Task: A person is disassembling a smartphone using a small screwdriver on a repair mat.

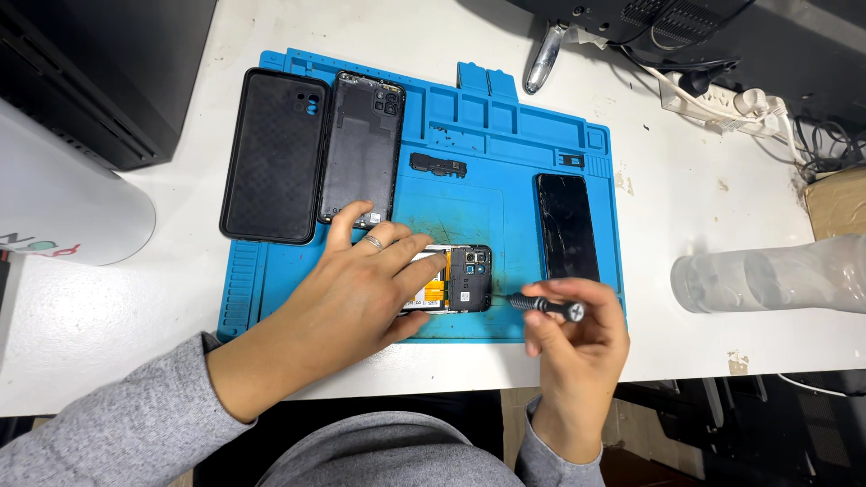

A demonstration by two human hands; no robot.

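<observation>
Both arms in a grey heathered knit, sweatshirt-type fabric, soft fleecy texture, no print or logo showing. Left sleeve (117, 415) runs long and loose, cuff ends at the wrist, slightly bunched, no visible ribbing. Right sleeve (559, 451) same grey, cuff sits at the wrist too, only a short stretch in view. Same grey fabric across the torso (379, 451) at the bottom edge, folded in soft creases. Left hand (352, 298) bare apart from one silver-tone ring (373, 242), plain band, on a middle finger. Right hand (577, 338) bare, no ring, watch or glove visible.
</observation>
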